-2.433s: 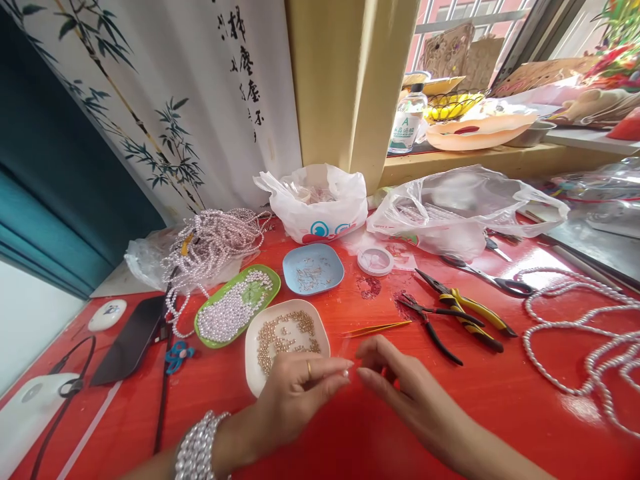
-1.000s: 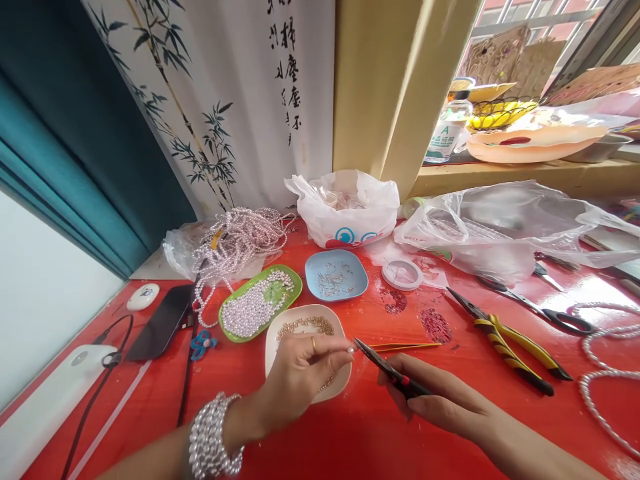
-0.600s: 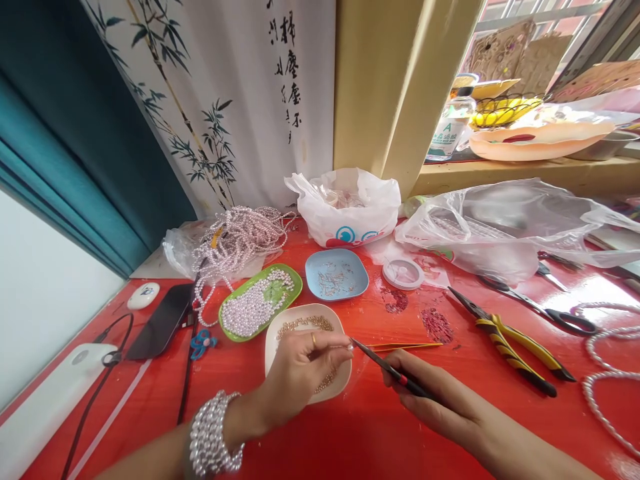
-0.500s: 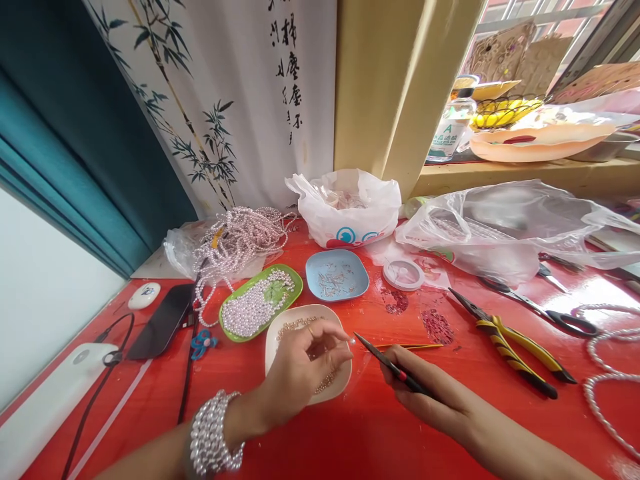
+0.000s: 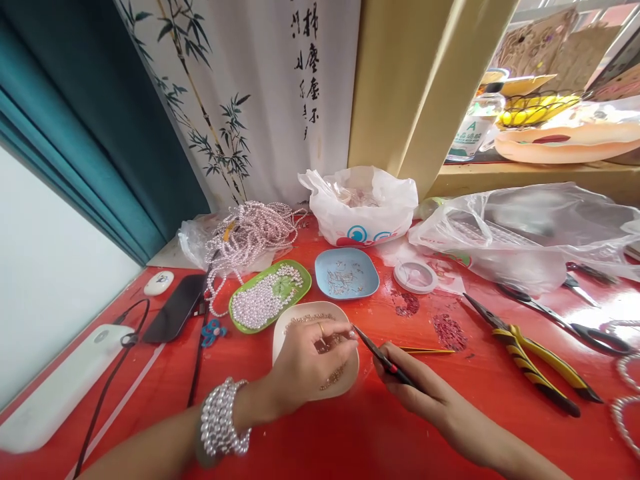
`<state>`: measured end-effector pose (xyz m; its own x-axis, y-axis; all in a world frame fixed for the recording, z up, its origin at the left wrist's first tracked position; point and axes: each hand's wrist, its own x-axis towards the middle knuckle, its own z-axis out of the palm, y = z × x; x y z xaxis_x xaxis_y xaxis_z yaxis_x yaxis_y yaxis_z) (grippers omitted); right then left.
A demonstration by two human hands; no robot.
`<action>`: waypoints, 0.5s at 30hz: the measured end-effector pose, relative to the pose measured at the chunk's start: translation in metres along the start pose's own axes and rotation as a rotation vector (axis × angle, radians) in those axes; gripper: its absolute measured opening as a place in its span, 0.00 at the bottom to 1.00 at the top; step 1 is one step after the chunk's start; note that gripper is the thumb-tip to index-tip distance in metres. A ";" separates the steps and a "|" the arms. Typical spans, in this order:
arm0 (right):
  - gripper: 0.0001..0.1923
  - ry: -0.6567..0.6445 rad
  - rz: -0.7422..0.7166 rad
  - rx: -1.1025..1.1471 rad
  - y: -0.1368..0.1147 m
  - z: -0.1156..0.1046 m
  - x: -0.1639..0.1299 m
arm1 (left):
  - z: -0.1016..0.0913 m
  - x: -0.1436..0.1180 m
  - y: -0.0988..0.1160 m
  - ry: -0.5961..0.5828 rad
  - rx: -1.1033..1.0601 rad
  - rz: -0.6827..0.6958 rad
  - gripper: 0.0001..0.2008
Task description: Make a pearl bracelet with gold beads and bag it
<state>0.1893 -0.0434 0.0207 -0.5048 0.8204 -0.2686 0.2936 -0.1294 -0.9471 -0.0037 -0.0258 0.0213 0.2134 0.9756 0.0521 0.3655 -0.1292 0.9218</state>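
Observation:
My left hand is closed in a pinch over the cream plate, with a small pearl bead at its fingertips. My right hand grips black pointed tweezers with a red mark. Their tip meets the left fingertips at the bead; whether the tip has entered it I cannot tell. Small gold-coloured beads lie in the cream plate, partly hidden by my left hand. Behind it are a green tray of pearl beads and a blue plate of small metal pieces.
Yellow-handled pliers, scissors and a thin golden tool lie to the right. Plastic bags and pearl strands stand at the back. At left are a phone and a white power strip.
The tweezers' tip has closed the small gap to my left fingertips and the bead. The whole view has shifted slightly, so the table's things appear further right.

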 end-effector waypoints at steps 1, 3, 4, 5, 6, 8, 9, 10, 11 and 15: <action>0.11 0.008 -0.024 -0.026 0.001 0.001 -0.001 | 0.000 0.000 -0.001 -0.006 0.001 0.014 0.10; 0.09 0.034 -0.060 -0.085 0.003 0.002 -0.003 | 0.001 0.000 -0.003 0.001 -0.002 0.032 0.11; 0.08 0.047 -0.076 -0.117 0.003 0.003 -0.003 | 0.001 -0.001 -0.004 0.008 -0.007 0.038 0.11; 0.07 0.055 -0.093 -0.151 0.003 0.003 -0.004 | 0.002 -0.001 -0.005 0.012 -0.010 0.048 0.11; 0.06 0.062 -0.112 -0.186 0.004 0.004 -0.004 | 0.002 -0.002 -0.006 0.018 -0.010 0.062 0.11; 0.05 0.071 -0.146 -0.260 0.004 0.005 -0.004 | 0.002 -0.003 -0.007 0.013 0.003 0.093 0.10; 0.05 0.074 -0.158 -0.302 0.004 0.005 -0.004 | 0.002 -0.003 -0.008 0.004 0.015 0.107 0.10; 0.05 0.076 -0.164 -0.348 0.003 0.006 -0.004 | 0.002 -0.003 -0.008 -0.004 0.030 0.117 0.10; 0.05 0.079 -0.165 -0.399 0.003 0.005 -0.003 | 0.002 -0.004 -0.009 -0.011 0.043 0.122 0.11; 0.07 0.094 -0.170 -0.605 0.005 0.004 -0.002 | 0.004 -0.004 -0.016 -0.026 0.014 0.072 0.13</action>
<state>0.1886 -0.0477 0.0154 -0.5195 0.8506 -0.0808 0.6364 0.3221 -0.7009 -0.0065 -0.0289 0.0051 0.2631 0.9588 0.1076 0.3611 -0.2013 0.9105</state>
